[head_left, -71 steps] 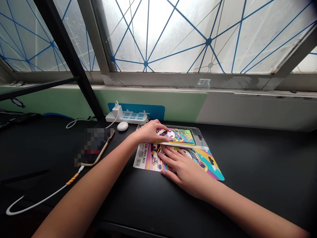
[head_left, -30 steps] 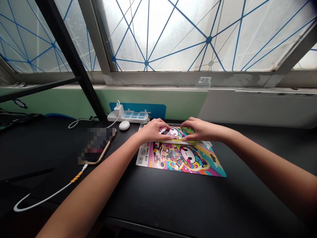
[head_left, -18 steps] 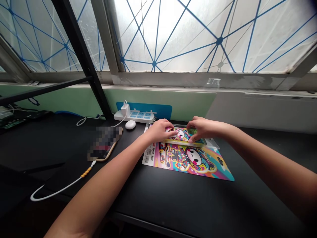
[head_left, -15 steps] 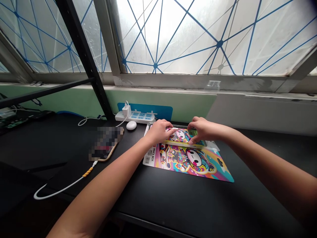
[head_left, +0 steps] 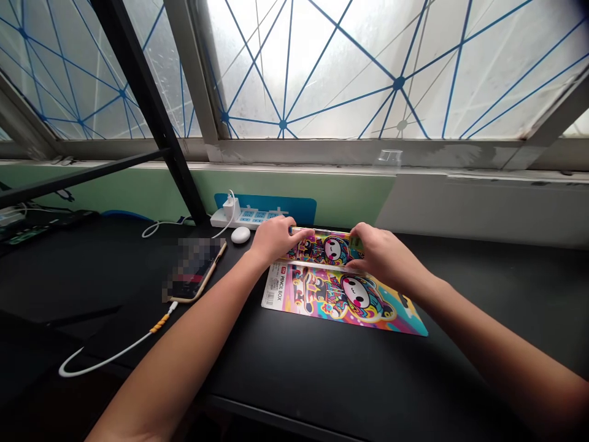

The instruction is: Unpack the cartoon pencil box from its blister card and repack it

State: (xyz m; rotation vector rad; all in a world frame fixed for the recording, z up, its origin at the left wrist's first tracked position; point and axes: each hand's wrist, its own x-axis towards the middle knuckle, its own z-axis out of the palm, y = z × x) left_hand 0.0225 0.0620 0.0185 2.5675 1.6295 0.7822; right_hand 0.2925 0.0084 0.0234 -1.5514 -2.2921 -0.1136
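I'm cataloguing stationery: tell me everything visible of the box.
The box is long and narrow; a bright cartoon with a white-faced figure covers the side toward the camera. It looks glossy, with a pale near edge. The left grip and right grip hold its ends, beyond the visible print of the card. Its back is hidden.

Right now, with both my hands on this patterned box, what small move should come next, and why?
I'd probably lift the patterned box gently and evenly: your left hand grips one end, your right hand the other, and its near edge appears to meet or overlap the printed card; whether they touch, I can't tell.
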